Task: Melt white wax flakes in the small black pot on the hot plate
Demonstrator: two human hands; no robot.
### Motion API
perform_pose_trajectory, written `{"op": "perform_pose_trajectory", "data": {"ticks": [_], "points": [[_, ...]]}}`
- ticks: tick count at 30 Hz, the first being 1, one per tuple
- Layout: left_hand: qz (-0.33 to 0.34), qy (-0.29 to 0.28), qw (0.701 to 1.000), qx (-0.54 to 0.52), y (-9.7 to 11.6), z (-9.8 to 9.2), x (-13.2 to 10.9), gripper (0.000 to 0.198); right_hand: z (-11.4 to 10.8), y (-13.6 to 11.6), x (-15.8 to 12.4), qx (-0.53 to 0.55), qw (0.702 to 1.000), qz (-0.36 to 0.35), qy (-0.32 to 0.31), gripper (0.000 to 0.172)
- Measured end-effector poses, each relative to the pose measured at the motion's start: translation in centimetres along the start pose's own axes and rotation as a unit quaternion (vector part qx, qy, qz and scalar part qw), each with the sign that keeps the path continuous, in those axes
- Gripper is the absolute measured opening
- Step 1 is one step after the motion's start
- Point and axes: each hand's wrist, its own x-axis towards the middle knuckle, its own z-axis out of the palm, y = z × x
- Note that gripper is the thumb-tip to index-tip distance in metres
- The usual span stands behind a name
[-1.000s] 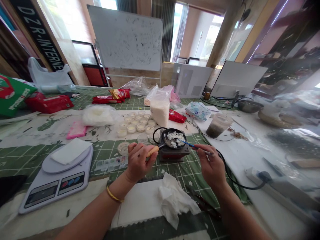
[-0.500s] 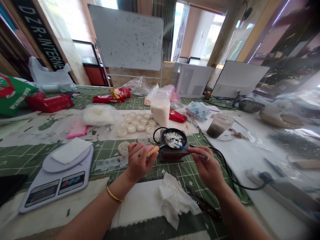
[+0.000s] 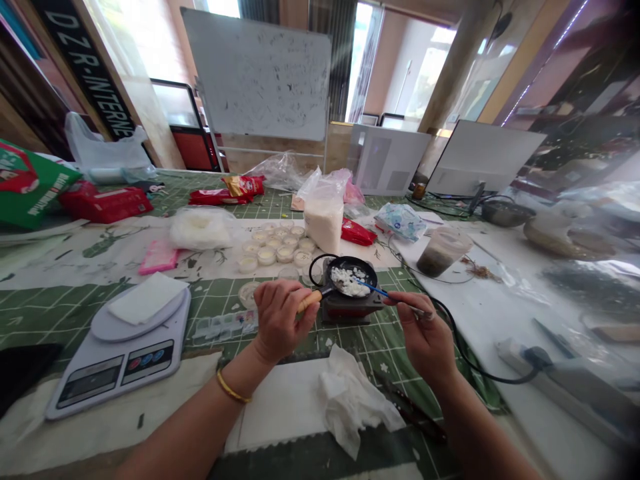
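A small black frying pan (image 3: 373, 272) rests on a small dark hot plate (image 3: 353, 311) in the middle of the table. My left hand (image 3: 285, 313) is closed around its light wooden handle (image 3: 309, 301). White pellets or lumps (image 3: 345, 280) lie in the pan, some bunched together. A thin blue stirring stick (image 3: 376, 289) is pinched in my right hand (image 3: 423, 330), its tip among the white lumps. I cannot make out the kind of stick exactly. Its far end is partly hidden by my fingers.
Several small filled cups (image 3: 285, 253) and a bag of white granules (image 3: 323, 223) stand behind the pan. A kitchen scale (image 3: 117, 360) lies left. Crumpled tissue (image 3: 345, 400) is in front. A black cord (image 3: 465, 357) runs right to a power strip (image 3: 565, 387).
The blue stick has shifted slightly within the pan, and my right hand has moved a little right and down. My left hand keeps its hold on the handle. The view has shifted slightly.
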Motion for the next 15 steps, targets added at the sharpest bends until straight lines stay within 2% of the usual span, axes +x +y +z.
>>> {"op": "perform_pose_trajectory", "data": {"ticks": [3, 6, 8, 11, 13, 15], "points": [[-0.006, 0.026, 0.999, 0.022, -0.02, 0.18, -0.08, 0.036, 0.02, 0.04, -0.01, -0.001, 1.000, -0.001, -0.008, 0.021], [-0.001, 0.023, 1.000, 0.010, -0.15, 0.38, -0.23, 0.047, -0.08, -0.02, -0.03, 0.015, 1.000, -0.010, 0.005, 0.022], [0.002, 0.013, 1.000, -0.009, -0.21, 0.39, -0.29, 0.046, -0.23, -0.12, -0.02, 0.031, 0.999, -0.014, 0.020, 0.020], [0.002, 0.003, 0.999, -0.032, -0.21, 0.25, -0.25, 0.039, -0.39, -0.10, 0.04, 0.033, 0.999, -0.022, 0.002, 0.018], [-0.001, -0.003, 0.999, -0.039, -0.17, 0.16, -0.17, 0.034, -0.40, 0.07, 0.10, 0.007, 1.000, -0.005, -0.001, 0.017], [-0.005, -0.005, 0.999, -0.039, -0.13, 0.12, -0.10, 0.031, -0.35, 0.31, 0.16, -0.020, 0.999, 0.020, 0.027, 0.018]]}}
